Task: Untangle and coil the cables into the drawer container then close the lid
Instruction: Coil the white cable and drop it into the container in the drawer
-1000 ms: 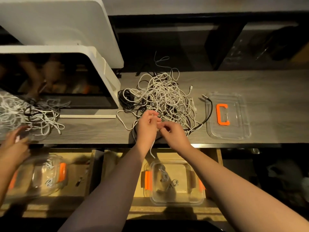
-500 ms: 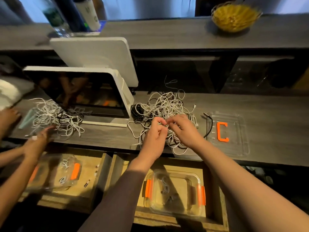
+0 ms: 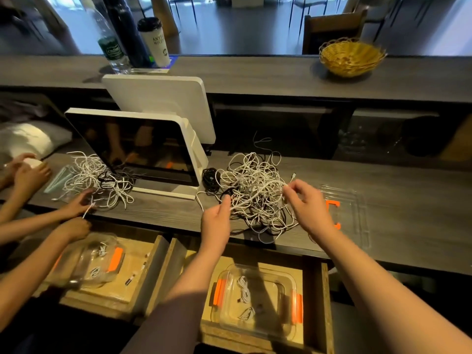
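The big messy pile of white and black cables lies on the grey wooden bench, near its front edge and just right of the white screen stand. Most of the job is still left, I think, because the pile is still a big knot.

The clear plastic container with orange clips sits in the open wooden drawer under the bench's front edge. It has only about 2 or 3 small white coils inside. Its clear flat lid with an orange clip lies on the bench, right of the pile, so closing has not been done.

1 thick white cable strand is stretched over the pile between both hands. The left hand pinches its lower end with curled fingers at the pile's front left. The right hand pinches the upper end with thumb and fingertip at the pile's right side, its other fingers loose.
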`<state>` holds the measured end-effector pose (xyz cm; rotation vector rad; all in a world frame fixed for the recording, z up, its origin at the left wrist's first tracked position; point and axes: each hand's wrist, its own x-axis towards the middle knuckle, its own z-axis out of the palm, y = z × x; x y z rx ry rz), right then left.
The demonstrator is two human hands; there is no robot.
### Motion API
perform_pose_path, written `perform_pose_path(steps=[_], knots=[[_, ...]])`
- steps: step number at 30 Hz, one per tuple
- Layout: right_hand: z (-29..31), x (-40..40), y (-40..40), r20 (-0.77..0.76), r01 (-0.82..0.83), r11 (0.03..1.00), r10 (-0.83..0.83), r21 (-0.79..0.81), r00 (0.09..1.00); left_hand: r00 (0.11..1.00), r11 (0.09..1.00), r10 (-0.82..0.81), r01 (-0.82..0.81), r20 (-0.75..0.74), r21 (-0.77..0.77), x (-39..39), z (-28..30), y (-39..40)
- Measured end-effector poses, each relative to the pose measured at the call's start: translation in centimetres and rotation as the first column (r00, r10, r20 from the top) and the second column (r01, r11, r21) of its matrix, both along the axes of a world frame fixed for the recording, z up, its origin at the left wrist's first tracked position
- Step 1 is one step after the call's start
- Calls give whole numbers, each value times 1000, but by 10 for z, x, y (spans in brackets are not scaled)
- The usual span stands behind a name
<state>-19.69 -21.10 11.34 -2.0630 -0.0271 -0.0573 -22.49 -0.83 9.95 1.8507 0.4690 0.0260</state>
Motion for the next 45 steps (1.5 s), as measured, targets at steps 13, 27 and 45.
perform_pose_path(steps=[13,27,45], knots=[[7,-4,-18,-149,-337,917,310,-213,939,999,999,46,-47,20,17,2,19,-2],[-10,37,20,-3,-353,730,433,-585,901,902,902,-431,431,-24,-8,20,10,-10],[-15,131,22,-308,127,883,21,451,951,991,981,107,-92,77,-168,59,2,45]])
